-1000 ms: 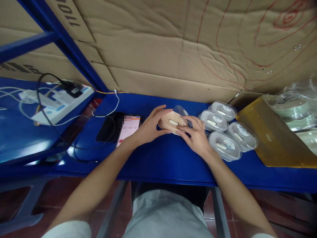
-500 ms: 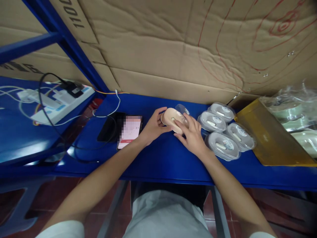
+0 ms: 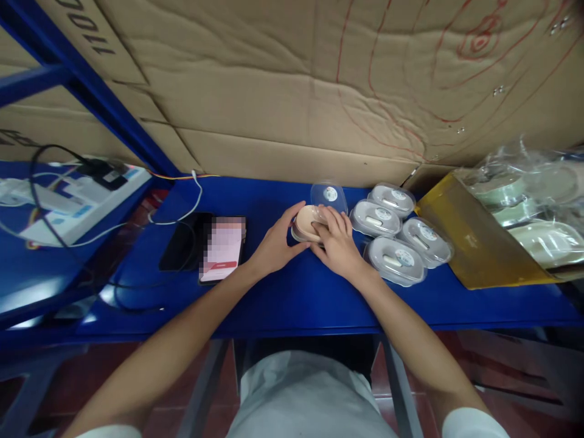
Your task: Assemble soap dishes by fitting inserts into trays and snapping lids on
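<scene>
- The table (image 3: 292,301) is being backed by the cardboard (image 3: 237,91).
- The bowl (image 3: 305,218) is being held between the left hand (image 3: 274,243) and the right hand (image 3: 341,244).
- Behind the bowl, slightly right, the lid (image 3: 320,193) is being borne by the table.
- Right of the bowl, four boxes (image 3: 396,260) are being carried there in a cluster.
- Farther right, dishes (image 3: 545,240) are being contained in the carton (image 3: 440,234).
- The phone (image 3: 232,243) is being flanked on its left by the slab (image 3: 176,243).
- Farther left, plugs (image 3: 108,174) are being held in the strip (image 3: 59,230).
</scene>
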{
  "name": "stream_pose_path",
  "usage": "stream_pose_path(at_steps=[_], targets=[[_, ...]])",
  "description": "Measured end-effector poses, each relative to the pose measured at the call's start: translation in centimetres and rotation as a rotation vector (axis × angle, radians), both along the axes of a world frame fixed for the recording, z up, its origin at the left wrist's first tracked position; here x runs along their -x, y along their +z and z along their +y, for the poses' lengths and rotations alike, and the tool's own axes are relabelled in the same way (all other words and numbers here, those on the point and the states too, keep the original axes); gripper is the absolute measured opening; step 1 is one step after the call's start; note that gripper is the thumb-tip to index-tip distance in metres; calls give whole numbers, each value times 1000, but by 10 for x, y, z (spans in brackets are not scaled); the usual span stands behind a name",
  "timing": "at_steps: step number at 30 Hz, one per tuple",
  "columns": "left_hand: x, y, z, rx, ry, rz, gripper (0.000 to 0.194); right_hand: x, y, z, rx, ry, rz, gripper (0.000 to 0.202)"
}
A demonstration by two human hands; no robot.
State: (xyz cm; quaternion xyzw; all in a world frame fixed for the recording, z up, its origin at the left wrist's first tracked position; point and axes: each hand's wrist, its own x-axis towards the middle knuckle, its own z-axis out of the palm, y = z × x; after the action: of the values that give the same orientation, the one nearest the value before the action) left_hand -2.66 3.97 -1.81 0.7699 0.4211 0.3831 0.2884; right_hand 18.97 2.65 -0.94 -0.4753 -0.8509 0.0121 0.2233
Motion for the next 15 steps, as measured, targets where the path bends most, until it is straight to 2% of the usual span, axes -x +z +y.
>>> stream_pose_path(at_steps=[4,9,12,15], targets=[[0,0,1,-33,-3,41,89,-7,3,2,21,79,-2,36],[7,10,5,98,-40,37,95,-16,8,1,51,154,8,40],[11,17,7,50,19,-17,86,-19,16,1,43,83,27,45],[12,19,10,-51,152,-31,74,-25,32,0,4,-61,40,49]])
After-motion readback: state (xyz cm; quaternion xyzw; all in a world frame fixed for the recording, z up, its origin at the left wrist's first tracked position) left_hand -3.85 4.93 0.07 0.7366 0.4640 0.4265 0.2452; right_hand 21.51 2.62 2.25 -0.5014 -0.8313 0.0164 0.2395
